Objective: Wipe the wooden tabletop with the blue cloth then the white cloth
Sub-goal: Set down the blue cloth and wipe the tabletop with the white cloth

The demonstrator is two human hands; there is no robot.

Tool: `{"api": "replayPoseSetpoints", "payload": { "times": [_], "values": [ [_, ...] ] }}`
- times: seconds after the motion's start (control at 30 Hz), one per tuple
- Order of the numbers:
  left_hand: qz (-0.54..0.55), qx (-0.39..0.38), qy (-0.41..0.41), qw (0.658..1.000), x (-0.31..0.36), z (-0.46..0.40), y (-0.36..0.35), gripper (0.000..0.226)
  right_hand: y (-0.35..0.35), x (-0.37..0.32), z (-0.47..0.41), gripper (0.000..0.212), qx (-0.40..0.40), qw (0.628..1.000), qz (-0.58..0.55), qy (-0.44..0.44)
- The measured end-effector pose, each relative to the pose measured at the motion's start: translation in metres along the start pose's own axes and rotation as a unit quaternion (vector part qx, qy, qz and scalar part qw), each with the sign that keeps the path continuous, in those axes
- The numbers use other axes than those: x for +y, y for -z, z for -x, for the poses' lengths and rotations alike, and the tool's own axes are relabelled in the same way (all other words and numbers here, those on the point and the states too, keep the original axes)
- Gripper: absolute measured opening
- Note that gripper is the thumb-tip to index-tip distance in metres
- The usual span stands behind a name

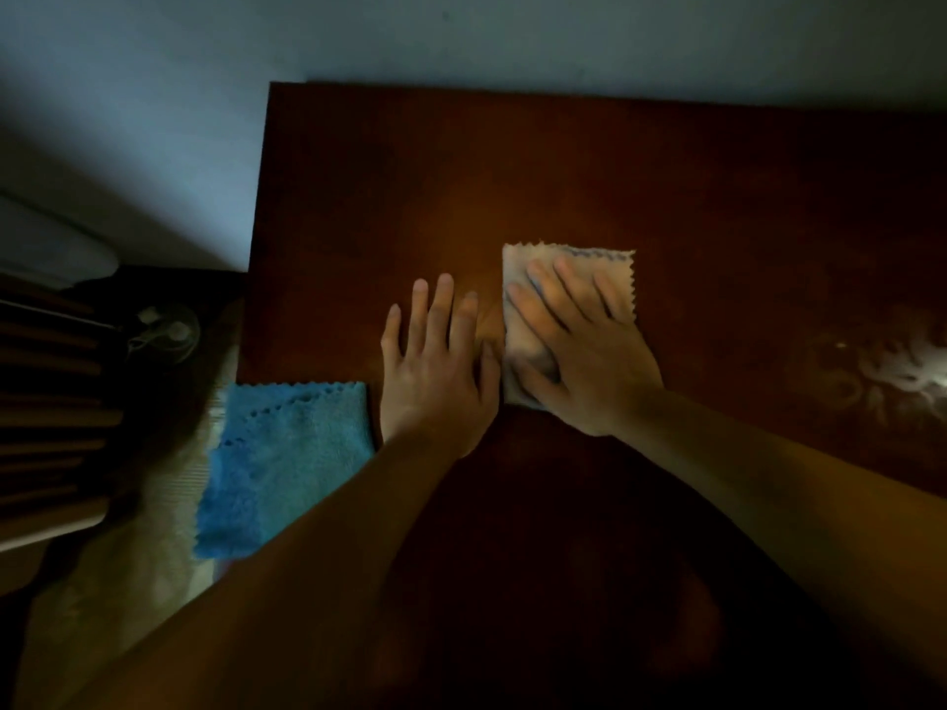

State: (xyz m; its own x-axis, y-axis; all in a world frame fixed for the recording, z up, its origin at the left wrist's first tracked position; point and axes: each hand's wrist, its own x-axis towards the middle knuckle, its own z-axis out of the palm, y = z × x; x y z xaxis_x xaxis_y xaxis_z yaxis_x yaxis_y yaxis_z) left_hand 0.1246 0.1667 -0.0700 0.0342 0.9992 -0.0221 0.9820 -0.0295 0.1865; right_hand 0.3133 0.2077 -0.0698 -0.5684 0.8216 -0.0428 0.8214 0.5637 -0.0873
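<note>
Near the middle of the dark reddish-brown wooden tabletop (589, 171), I am seeing the folded white cloth with pinked zigzag edges (610, 271) lying flat, its long axis running near-to-far, and the right hand (579, 351) is lying directly on top of it. The fingers (551, 294) are spreading straight across the fabric and pressing it down rather than curling round it, so I am reading that hand as flat and released, pushing the cloth. The left hand (440, 366) is resting palm-down on bare wood just beside the cloth's left edge, fingers straight and pointing far, gripping nothing; its thumb side is lying very close to the cloth, though I cannot tell whether it is touching. Both forearms are reaching in from the near edge and converging toward the centre. The fluffy blue microfibre cloth (287, 453) is sitting set aside at the near-left corner, partly overhanging the table's left edge, well apart from the right hand and nearer the left arm. I am judging that the blue pass is finished and the white pass is in hand. To the right a pale smeared patch (902, 371) is showing on the wood, so I am expecting the next stroke to carry the white cloth rightward.
</note>
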Motion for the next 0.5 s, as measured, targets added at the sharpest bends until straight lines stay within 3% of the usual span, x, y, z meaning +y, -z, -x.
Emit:
{"api": "replayPoseSetpoints", "payload": {
  "times": [0.13,0.27,0.5],
  "values": [
    [0.002,0.012,-0.005,1.0,-0.001,0.001,-0.002,0.057,0.006,0.02,-0.052,0.073,-0.001,0.998,0.036,-0.058],
    [0.009,0.013,-0.004,1.0,0.0,0.002,-0.005,0.057,0.01,0.034,-0.093,0.073,0.01,0.995,0.0,-0.103],
    [0.046,0.027,-0.015,0.998,-0.002,0.002,-0.002,0.057,0.014,0.032,-0.091,0.073,0.018,0.996,-0.006,-0.087]
  ]
}}
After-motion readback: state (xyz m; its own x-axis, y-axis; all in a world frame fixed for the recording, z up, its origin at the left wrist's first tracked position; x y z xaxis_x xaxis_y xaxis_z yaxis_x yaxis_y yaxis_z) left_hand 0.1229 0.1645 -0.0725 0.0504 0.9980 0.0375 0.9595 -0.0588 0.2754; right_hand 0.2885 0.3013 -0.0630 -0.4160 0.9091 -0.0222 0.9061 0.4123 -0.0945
